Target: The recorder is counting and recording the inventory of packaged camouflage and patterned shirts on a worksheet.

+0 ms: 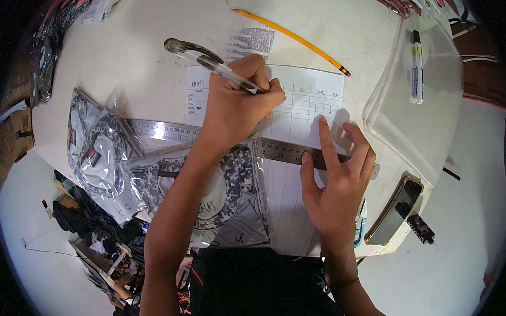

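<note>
My left hand (237,105) is closed around a transparent pen (208,60) with a dark end, its lower end over a white sheet (300,84) ruled as a hand-written table. The pen's tip is hidden behind my fingers. A steel ruler (278,150) lies slantwise across the sheet. My right hand (343,174) rests with fingers spread over the ruler's right part, the thumb touching it and the index finger reaching onto the sheet. Beneath my left forearm lies a plastic-wrapped grey camouflage item (246,205), covering part of the ruled paper.
A yellow pencil (299,38) lies beyond the sheet. Another wrapped camouflage item (99,146) sits at left. On the right are a marker (416,68) on transparent plastic sheeting (397,130) and a phone (395,210) near the table edge. Wrapped goods (57,45) occupy the far left corner.
</note>
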The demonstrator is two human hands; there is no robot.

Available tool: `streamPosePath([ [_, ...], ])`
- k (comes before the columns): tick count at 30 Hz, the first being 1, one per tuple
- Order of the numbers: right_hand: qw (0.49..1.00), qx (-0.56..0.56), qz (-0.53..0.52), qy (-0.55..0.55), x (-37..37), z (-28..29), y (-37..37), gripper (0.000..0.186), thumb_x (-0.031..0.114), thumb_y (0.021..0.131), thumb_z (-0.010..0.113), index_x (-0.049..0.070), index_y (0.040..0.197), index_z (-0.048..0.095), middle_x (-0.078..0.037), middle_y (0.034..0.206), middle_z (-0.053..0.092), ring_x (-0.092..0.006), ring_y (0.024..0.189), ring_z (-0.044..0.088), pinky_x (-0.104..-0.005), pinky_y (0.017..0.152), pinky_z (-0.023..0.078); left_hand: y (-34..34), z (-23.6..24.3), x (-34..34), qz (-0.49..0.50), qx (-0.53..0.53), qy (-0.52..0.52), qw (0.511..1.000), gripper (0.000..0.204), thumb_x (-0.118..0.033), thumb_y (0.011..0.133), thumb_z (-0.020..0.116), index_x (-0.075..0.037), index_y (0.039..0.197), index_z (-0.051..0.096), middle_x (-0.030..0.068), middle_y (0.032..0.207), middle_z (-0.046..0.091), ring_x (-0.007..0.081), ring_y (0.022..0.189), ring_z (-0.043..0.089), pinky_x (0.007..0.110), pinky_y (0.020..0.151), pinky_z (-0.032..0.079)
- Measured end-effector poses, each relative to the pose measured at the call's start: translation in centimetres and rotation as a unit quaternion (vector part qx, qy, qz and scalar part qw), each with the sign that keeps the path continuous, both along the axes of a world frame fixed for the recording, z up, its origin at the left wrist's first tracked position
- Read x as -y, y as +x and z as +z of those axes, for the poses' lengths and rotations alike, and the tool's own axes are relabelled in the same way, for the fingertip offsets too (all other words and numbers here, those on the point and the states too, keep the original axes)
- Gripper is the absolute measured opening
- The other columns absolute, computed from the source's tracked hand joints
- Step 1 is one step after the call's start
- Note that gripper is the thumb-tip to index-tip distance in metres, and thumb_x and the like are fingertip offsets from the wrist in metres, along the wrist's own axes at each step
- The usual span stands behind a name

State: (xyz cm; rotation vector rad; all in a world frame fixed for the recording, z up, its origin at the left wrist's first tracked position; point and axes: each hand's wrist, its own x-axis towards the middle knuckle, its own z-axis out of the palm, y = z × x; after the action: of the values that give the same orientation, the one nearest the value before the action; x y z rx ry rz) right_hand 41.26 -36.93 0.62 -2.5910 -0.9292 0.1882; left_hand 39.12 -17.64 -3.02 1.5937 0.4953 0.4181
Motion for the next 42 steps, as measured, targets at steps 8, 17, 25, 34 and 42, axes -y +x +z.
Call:
streamPosePath([
  [8,1.0,0.001,-0.004,0.001,0.17,-0.38,-0.03,0.056,0.008,0.077,0.072,0.013,0.132,0.061,-0.02,0.129,0.045,-0.035,0.119,0.043,-0.0478,0.094,0.039,0.01,0.06,0.19,-0.002,-0.011,0.002,1.0,0.035,0.007,0.076,0.065,-0.006,0.06,0.037,-0.0019,0.057,0.043,0.0037,0.045,0.047,0.023,0.041,0.034],
  [17,1.0,0.0,0.017,0.017,0.28,-0.69,0.05,0.057,0.016,0.08,0.069,0.01,0.135,0.057,-0.021,0.131,0.041,-0.0393,0.118,0.04,-0.0495,0.09,0.036,0.0,0.17,-0.14,0.005,-0.003,-0.027,1.0,0.035,0.008,0.077,0.066,-0.006,0.061,0.038,-0.0024,0.056,0.043,0.0037,0.045,0.049,0.022,0.041,0.036],
  [25,1.0,-0.001,0.015,0.015,0.31,-0.63,-0.02,0.056,0.016,0.081,0.069,0.01,0.135,0.057,-0.022,0.131,0.04,-0.0386,0.119,0.039,-0.0493,0.09,0.035,-0.07,-0.02,0.12,0.005,-0.009,-0.007,1.0,0.036,0.008,0.077,0.066,-0.007,0.061,0.038,-0.002,0.057,0.044,0.004,0.045,0.05,0.022,0.04,0.036],
  [34,1.0,-0.003,0.019,0.018,0.49,-0.7,0.03,0.057,0.016,0.081,0.069,0.011,0.136,0.056,-0.022,0.131,0.04,-0.0397,0.118,0.04,-0.05,0.09,0.035,-0.08,-0.22,0.0,-0.005,-0.008,0.041,0.999,0.037,0.009,0.076,0.065,-0.006,0.06,0.036,-0.0012,0.057,0.043,0.0041,0.044,0.049,0.023,0.041,0.035],
  [42,1.0,0.001,0.013,0.015,0.47,-0.82,-0.07,0.058,0.016,0.08,0.069,0.012,0.136,0.056,-0.022,0.131,0.041,-0.0397,0.119,0.04,-0.0504,0.091,0.036,-0.01,0.18,0.19,-0.008,-0.021,0.028,0.999,0.036,0.008,0.077,0.065,-0.006,0.061,0.036,-0.0009,0.058,0.045,0.0045,0.044,0.048,0.024,0.041,0.035],
])
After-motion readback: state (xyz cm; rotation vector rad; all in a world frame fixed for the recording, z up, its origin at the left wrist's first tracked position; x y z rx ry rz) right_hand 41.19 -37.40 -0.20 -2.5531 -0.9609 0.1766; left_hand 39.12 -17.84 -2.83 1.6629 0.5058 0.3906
